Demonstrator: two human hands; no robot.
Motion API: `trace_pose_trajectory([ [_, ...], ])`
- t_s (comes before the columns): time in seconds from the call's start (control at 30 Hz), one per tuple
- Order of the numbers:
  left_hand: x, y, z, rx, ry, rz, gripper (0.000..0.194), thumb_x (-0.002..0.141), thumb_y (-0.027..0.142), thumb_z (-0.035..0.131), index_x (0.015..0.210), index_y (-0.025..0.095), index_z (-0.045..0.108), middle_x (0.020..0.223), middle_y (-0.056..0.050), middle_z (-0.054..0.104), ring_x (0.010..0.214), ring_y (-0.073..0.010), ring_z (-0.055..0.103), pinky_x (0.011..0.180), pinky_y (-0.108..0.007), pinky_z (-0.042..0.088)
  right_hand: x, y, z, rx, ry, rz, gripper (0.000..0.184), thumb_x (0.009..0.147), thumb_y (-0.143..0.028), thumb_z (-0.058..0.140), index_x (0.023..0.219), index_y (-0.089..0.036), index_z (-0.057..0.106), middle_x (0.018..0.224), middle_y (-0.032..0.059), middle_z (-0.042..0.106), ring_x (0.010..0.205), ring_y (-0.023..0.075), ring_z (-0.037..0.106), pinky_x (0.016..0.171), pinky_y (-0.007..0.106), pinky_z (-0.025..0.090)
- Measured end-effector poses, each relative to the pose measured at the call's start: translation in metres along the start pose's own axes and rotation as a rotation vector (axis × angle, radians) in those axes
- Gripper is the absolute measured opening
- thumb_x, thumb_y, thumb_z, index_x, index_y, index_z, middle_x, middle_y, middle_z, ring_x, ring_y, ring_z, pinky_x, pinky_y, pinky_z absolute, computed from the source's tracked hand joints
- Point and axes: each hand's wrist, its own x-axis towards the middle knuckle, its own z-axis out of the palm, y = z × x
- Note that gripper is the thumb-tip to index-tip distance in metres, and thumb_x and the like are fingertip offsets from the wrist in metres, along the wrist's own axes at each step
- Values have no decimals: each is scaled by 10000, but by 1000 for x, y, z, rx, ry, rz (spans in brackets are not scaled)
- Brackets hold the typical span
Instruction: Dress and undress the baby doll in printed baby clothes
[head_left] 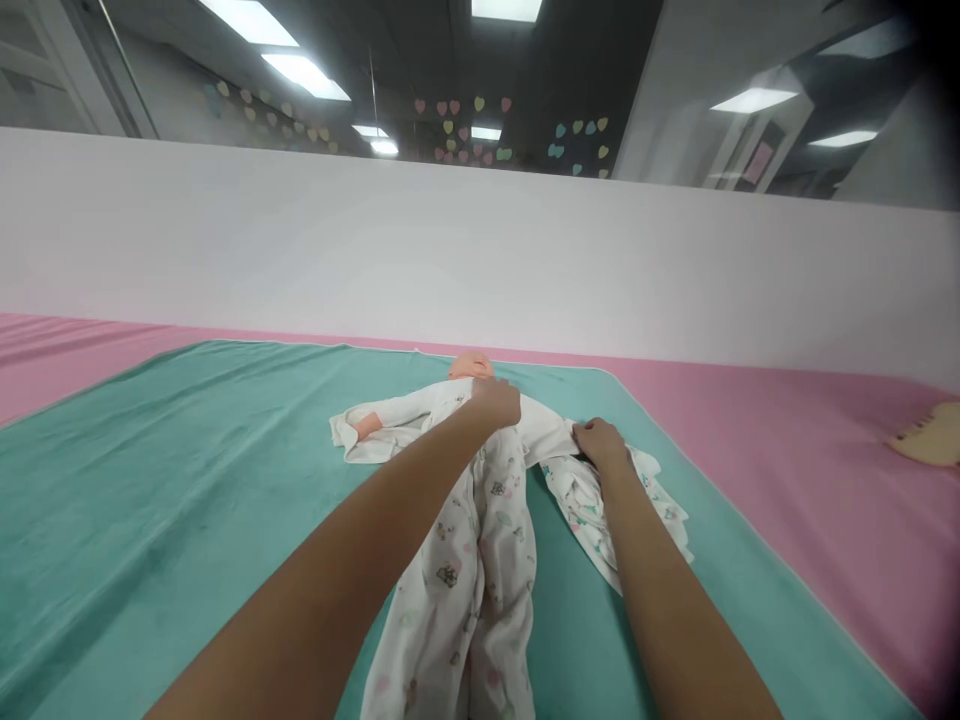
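A baby doll (471, 366) lies on its back on a teal blanket (187, 470), dressed in a white printed sleepsuit (480, 540). My left hand (496, 400) rests closed on the doll's chest just below its head, pinching the suit's fabric. My right hand (598, 443) is closed on the suit's sleeve at the doll's side, where loose white printed cloth (600, 510) spreads out. The doll's other arm (367, 425) stretches to the left, its hand showing at the cuff.
The teal blanket lies on a pink mat (787, 470). A white partition wall (480, 250) runs across behind. A tan object (930, 435) sits at the right edge of the mat.
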Motion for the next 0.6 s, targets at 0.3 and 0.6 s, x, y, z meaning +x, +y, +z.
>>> trace_pose_trajectory([
  [0.3, 16, 4, 6, 65, -32, -46, 368, 720, 254, 560, 1073, 161, 603, 1186, -174, 551, 1134, -348, 454, 928, -520, 299, 8, 8, 4, 149, 58, -18, 165, 701, -341, 546, 717, -177, 554, 727, 73, 606, 696, 211, 557, 601, 285, 369],
  [0.6, 3, -17, -4, 81, -40, 3, 385, 723, 238, 571, 1100, 164, 592, 1172, -172, 561, 1085, -332, 492, 871, -498, 369, 5, 12, -1, 349, 229, 112, 197, 790, -384, 411, 724, -202, 447, 613, 18, 504, 551, 151, 467, 517, 265, 364],
])
